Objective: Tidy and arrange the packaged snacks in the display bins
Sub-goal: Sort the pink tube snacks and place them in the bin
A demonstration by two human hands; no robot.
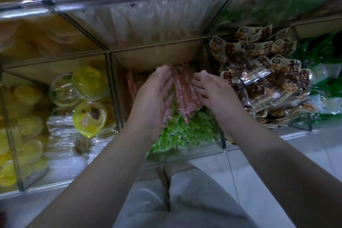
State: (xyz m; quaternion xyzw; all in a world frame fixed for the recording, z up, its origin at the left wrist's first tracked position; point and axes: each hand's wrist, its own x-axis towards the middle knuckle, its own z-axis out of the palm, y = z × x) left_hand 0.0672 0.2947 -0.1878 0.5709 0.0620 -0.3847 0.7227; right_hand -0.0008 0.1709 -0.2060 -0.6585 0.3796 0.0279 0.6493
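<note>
A bundle of long pink sausage sticks point(185, 90) in clear wrappers stands upright between my palms, above the middle clear bin point(185, 155). My left hand point(151, 102) cups the bundle from the left, fingers curved round it. My right hand point(212, 92) presses against its right side with nearly straight fingers. Under the bundle lie several small green packets point(185, 131). More pink sticks point(130, 85) lean at the bin's back left.
The left bin holds yellow jelly cups point(88, 116) and clear packs. The right bin is heaped with brown and cream snack packets point(262, 72). Further right lie green packs point(323, 55). An upper tier point(140, 24) holds pale wrapped sticks. My knees and a tiled floor point(277, 163) are below.
</note>
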